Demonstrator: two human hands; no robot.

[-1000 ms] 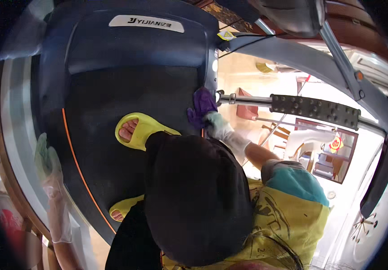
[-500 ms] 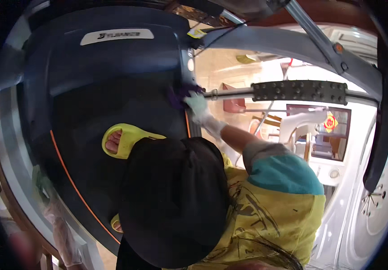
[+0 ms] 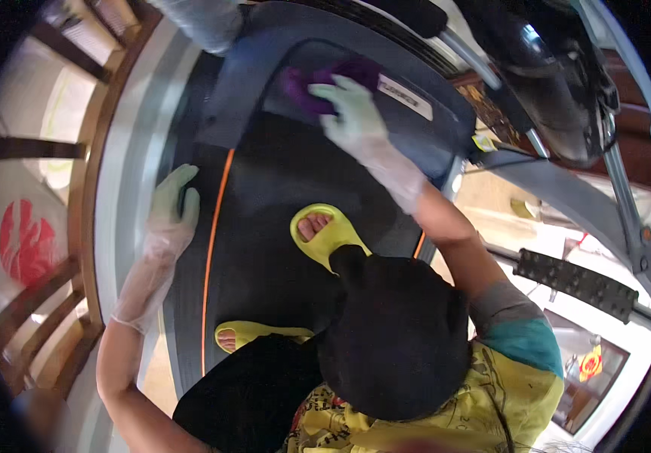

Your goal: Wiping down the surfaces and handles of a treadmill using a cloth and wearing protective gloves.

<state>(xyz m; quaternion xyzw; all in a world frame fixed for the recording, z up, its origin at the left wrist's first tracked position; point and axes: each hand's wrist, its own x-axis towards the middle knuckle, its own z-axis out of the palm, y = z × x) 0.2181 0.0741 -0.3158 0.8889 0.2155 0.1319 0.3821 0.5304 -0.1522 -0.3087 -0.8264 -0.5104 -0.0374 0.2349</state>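
Observation:
My right hand (image 3: 352, 113), in a pale glove, presses a purple cloth (image 3: 302, 87) against the dark blue motor cover (image 3: 257, 57) of a treadmill. Some of the cloth bunches beneath and beyond its fingers, partly hidden by them. My left hand (image 3: 174, 202), also gloved and holding nothing, has its fingers apart at the treadmill's left side rail (image 3: 183, 260). Between my arms lies the black running belt (image 3: 265, 196), edged with orange lines. My feet, in yellow slippers (image 3: 337, 235), are on the belt.
A wooden railing (image 3: 91, 174) and a pale ledge run along the left. On the right stand the treadmill's grey upright (image 3: 567, 177) and a studded black roller (image 3: 578, 283) on a bar. A dark, shiny padded part (image 3: 533, 75) overhangs the far right.
My right hand and the purple cloth have gone from the belt's right edge across to the left part of the motor cover. My left hand has come further forward beside the left rail.

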